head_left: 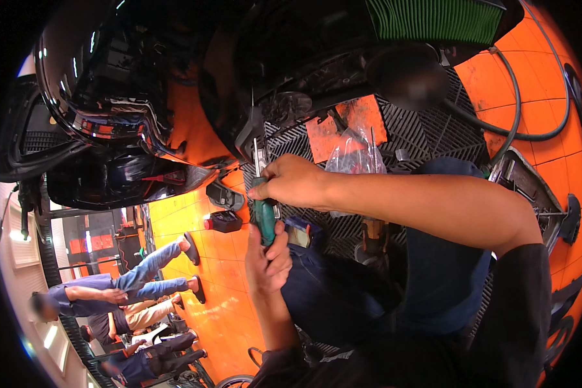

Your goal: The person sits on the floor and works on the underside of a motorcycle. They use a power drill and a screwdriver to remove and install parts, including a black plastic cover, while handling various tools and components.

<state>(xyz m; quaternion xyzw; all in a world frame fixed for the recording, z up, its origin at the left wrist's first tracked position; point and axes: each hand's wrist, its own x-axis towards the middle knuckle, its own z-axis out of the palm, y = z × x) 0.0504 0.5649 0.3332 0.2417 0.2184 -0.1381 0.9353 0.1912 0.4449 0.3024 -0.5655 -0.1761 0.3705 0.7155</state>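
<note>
My right hand (292,182) reaches in from the right. Its thumb and fingers are closed on a green-handled tool (263,216), where the handle meets a silver metal shaft. Below it, my left hand (269,260) has its fingers curled round the lower end of the same handle. The shaft points up to a dark grey part (250,136), from which a thin metal rod rises; whether they touch I cannot tell. Close above hangs the glossy black bodywork (119,123) of a vehicle. The exact kind of tool is not clear.
A clear plastic bag (355,155) lies on the black slatted mat (433,129). A black bottle with a red cap (225,222) stands on orange tiles. Right of me are a grey tray (524,174) and a dark hose (517,97). Several people are at left.
</note>
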